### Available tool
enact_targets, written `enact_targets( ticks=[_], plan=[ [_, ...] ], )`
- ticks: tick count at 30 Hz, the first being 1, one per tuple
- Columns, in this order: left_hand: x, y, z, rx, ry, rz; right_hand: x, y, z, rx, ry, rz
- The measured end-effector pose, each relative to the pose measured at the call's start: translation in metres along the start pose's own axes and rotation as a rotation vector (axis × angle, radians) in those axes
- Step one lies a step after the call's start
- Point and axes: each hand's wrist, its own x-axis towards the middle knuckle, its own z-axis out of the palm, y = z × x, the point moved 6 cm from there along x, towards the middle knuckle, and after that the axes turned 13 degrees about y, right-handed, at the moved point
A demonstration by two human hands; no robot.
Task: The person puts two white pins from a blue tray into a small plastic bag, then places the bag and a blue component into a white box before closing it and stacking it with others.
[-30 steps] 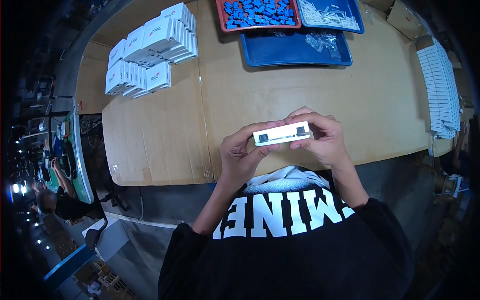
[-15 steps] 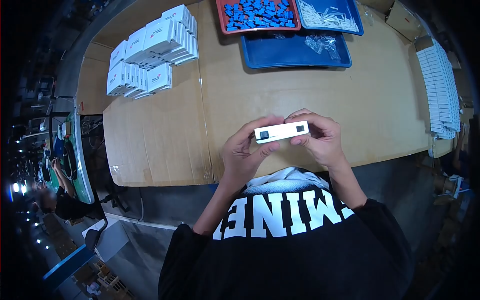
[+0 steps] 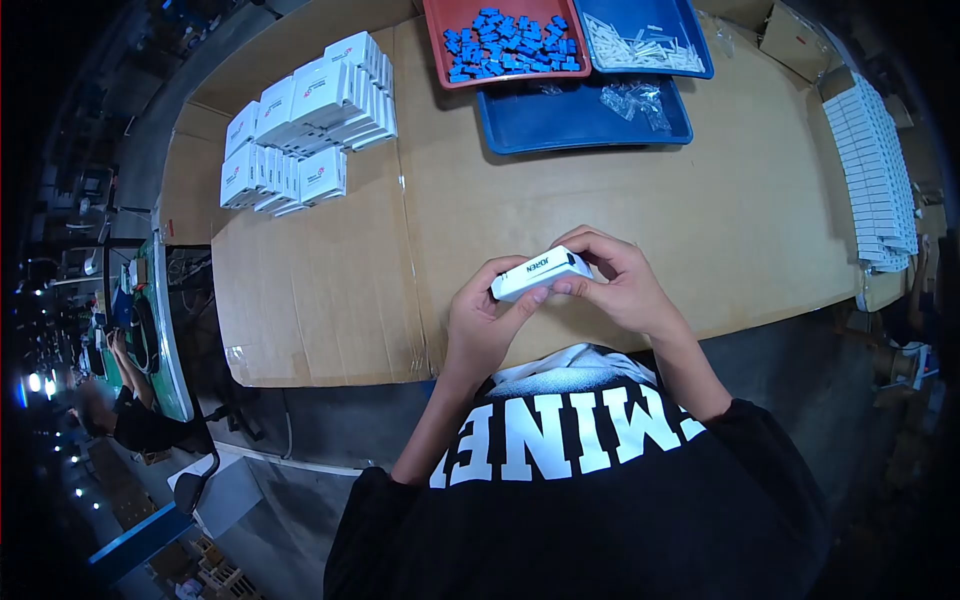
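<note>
Between my two hands is a small white box (image 3: 540, 275) with dark lettering on the side that faces up. It is held above the near part of the cardboard-covered table, tilted with its right end higher. My left hand (image 3: 485, 310) is closed around the left end, thumb along the near lower edge. At the other end, my right hand (image 3: 615, 280) grips with the thumb in front and the fingers behind. A small dark spot shows at the box's right end. The far side of the box is hidden by my fingers.
Stacked white boxes (image 3: 325, 95) stand at the back left. A red tray (image 3: 435, 50) of blue parts, a blue tray (image 3: 700, 40) of white sticks and another blue tray (image 3: 540, 138) with clear bags sit at the back. White boxes (image 3: 870, 170) line the right edge. Another person (image 3: 140, 410) is at far left.
The white box has turned in my hands, so a lettered side faces up instead of the side with two dark squares. It has moved slightly left, with both hands still on it.
</note>
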Motion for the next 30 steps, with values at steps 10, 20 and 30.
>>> enact_targets(
  ticks=[10,20,30],
  plan=[
    [0.006,0.002,0.003,0.030,0.012,0.014,-0.005,0.011,0.002,-0.035,0.079,0.138],
    [-0.007,0.004,-0.004,-0.130,-0.004,-0.030,-0.023,-0.007,-0.001,0.269,0.139,0.176],
    [-0.024,0.016,-0.004,-0.539,-0.076,-0.101,-0.046,-0.003,-0.001,0.320,0.138,0.124]
  ],
)
